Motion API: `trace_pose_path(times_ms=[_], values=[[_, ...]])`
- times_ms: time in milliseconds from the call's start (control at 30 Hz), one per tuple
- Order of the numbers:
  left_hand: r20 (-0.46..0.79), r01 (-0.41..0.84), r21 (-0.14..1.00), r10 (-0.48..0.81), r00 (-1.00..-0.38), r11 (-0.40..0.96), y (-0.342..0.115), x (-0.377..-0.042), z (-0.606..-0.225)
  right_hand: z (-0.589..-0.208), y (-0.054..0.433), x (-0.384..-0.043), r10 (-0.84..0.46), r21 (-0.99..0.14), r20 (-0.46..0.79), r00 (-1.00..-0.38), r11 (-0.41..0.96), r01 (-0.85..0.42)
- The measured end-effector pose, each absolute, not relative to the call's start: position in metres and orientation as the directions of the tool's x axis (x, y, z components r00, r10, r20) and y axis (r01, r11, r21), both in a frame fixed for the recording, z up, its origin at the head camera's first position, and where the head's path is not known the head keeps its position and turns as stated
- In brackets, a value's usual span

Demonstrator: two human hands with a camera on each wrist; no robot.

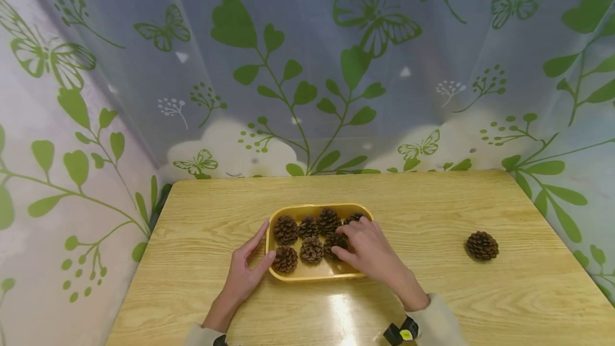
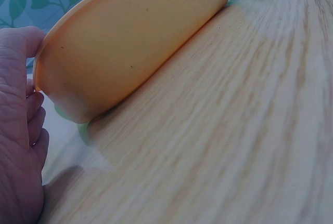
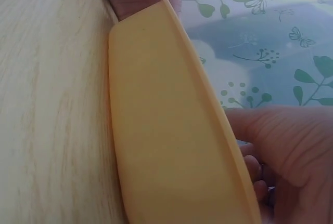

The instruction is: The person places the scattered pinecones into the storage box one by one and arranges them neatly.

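A yellow tray (image 1: 319, 278) with rounded corners holds several brown pine cones in two rows. My left hand (image 1: 246, 271) grips the tray's left end, thumb at the rim; the left wrist view shows this hand (image 2: 18, 109) against the tray's outer wall (image 2: 130, 52). Over the tray's right part, my right hand (image 1: 372, 252) pinches a pine cone (image 1: 332, 244) in the front row between thumb and fingers. Behind that hand, another pine cone (image 1: 354, 218) is partly covered. In the right wrist view the tray wall (image 3: 161, 115) hides what the right hand (image 3: 291, 156) holds.
One pine cone (image 1: 482, 245) lies alone on the wooden table (image 1: 423, 207), well right of the tray. A curtain (image 1: 307, 68) printed with green leaves and butterflies hangs behind the table's back edge and along its sides.
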State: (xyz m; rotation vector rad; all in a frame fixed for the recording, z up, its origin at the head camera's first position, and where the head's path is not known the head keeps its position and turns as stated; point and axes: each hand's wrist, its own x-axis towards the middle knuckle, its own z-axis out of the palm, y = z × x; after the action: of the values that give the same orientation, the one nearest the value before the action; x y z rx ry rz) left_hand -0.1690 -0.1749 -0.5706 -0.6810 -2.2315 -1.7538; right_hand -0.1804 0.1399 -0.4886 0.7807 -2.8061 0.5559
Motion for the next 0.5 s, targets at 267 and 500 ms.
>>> trace_pose_path(times_ms=[267, 500], values=[[0.443, 0.479, 0.859, 0.208, -0.872, 0.178, -0.1747, -0.1679, -0.5687, -0.4858, 0.1407, -0.1803, -0.469, -0.288, 0.278, -0.838, 0.792, -0.538], [0.444, 0.480, 0.859, 0.207, -0.872, 0.178, -0.1735, -0.1688, -0.5686, -0.4807, 0.1426, -0.1793, -0.473, -0.309, 0.262, -0.841, 0.785, -0.537]])
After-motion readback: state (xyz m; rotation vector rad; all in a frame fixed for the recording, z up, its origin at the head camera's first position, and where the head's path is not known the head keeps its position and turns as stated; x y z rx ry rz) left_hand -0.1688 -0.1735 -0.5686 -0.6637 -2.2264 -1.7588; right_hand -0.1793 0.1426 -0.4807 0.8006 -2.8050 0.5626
